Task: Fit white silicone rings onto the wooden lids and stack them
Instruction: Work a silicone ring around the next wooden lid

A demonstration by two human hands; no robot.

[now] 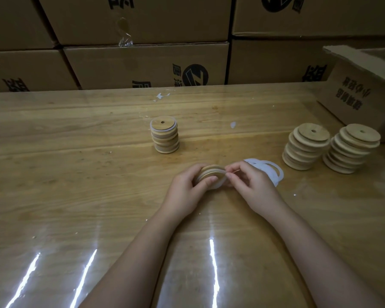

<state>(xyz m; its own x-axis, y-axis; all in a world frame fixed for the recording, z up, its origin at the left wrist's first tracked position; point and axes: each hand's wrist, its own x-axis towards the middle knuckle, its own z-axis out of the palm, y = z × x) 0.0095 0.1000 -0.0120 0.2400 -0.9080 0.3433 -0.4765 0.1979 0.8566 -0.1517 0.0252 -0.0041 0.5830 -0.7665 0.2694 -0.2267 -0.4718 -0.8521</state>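
My left hand [187, 187] grips a round wooden lid [210, 171] just above the table, tilted on edge. My right hand [247, 178] pinches a white silicone ring [220, 184] at the lid's right rim; the ring wraps partly round the lid. A small pile of loose white rings [268, 168] lies on the table right behind my right hand. A stack of lids with rings fitted [165, 137] stands in the middle of the table. Two leaning stacks of bare wooden lids [306, 146] [351, 148] stand at the right.
The wooden table [76, 174] is covered with shiny clear film. An open cardboard box [362, 92] sits at the right back corner. A wall of stacked cardboard cartons [142, 61] runs along the far edge. Small white scraps [161, 96] lie near the back.
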